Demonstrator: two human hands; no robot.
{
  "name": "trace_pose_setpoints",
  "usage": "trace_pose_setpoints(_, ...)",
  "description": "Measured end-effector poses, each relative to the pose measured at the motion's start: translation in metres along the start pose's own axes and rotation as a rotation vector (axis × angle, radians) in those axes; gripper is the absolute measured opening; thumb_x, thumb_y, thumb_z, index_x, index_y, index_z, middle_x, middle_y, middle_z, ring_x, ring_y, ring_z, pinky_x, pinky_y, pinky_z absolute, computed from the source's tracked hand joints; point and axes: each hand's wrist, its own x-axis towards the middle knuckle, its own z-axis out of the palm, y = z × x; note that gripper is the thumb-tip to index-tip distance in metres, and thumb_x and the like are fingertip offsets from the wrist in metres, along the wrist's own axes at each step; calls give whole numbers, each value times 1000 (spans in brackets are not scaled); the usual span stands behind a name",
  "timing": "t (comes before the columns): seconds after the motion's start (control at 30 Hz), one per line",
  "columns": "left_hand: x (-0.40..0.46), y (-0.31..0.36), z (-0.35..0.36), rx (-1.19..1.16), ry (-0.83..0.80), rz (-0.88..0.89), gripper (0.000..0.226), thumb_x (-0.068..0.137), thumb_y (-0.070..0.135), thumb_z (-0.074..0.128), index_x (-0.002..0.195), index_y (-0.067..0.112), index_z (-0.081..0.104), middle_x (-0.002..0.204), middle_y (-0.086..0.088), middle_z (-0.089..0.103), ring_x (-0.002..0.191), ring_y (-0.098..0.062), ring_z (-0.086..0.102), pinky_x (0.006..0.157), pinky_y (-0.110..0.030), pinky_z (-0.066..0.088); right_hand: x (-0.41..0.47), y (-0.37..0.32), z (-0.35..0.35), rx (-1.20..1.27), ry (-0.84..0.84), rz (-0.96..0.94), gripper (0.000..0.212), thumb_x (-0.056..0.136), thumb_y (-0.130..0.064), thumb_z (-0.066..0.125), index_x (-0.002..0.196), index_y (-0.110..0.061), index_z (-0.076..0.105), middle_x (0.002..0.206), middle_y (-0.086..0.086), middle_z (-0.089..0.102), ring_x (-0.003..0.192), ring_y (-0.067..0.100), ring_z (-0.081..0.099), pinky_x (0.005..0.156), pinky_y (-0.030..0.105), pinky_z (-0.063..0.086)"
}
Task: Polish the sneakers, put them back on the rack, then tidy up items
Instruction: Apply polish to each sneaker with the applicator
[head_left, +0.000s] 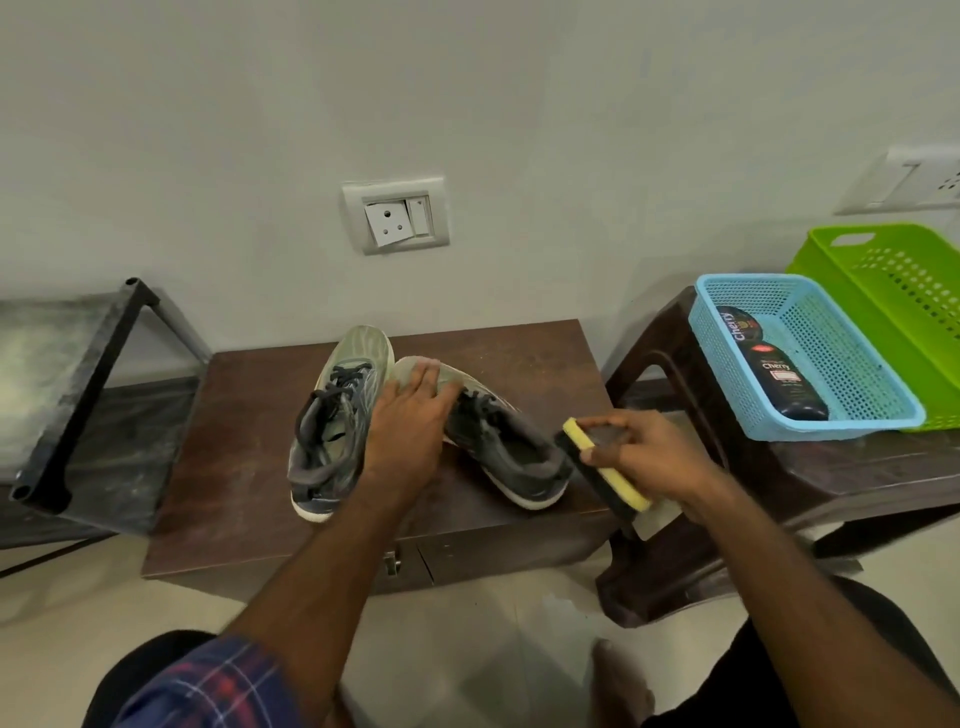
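Fingers: left hand (410, 415) flat on right sneaker (498, 447) | right hand (644, 452) grips sponge (602, 467) past table (249, 467) edge

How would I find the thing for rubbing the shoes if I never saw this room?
Find the low brown table by the wall, with two sneakers on top. Near the right sneaker, the right hand grips a sponge. It is the only yellow-and-black block there.

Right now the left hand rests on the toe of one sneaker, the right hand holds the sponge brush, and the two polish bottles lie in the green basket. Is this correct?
Not quite. The head view shows the two polish bottles in the blue basket, not the green basket. The rest holds: left hand on the sneaker toe, right hand holding the sponge brush.
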Motion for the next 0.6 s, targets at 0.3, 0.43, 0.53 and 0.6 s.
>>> trace_pose_setpoints(0.3, -63, 62, -1, -779, -54, -718, 58, 89, 70, 45, 102, 19, 69, 99, -4, 73, 100, -29, 65, 78, -32, 47, 8, -9, 59, 152, -59, 29, 44, 86, -31, 73, 125, -44, 58, 100, -2, 70, 91, 15, 67, 79, 37, 58)
trace_pose_setpoints(0.43, -62, 68, 2, -926, -84, -671, 44, 78, 61, 61, 99, 24, 72, 89, 7, 72, 93, -19, 66, 82, -38, 55, 14, -12, 64, 284, -27, 76, 39, 87, -28, 72, 122, -41, 59, 107, 0, 66, 94, 20, 66, 71, 37, 57)
trace_pose_setpoints(0.53, -47, 60, 0, -912, -131, -643, 26, 77, 41, 63, 96, 25, 70, 85, 7, 71, 89, -19, 67, 80, -39, 56, 18, -11, 66, 288, 21, 67, 42, 87, -29, 72, 123, -42, 57, 110, -1, 64, 96, 21, 64, 75, 40, 57)
trace_pose_setpoints(0.6, -34, 56, -6, -916, -149, -580, 28, 75, 35, 62, 102, 30, 69, 87, 9, 72, 88, -17, 67, 79, -35, 56, 24, -10, 64, 248, 68, 38, 47, 84, -31, 74, 126, -43, 57, 113, -2, 66, 99, 19, 64, 82, 43, 58)
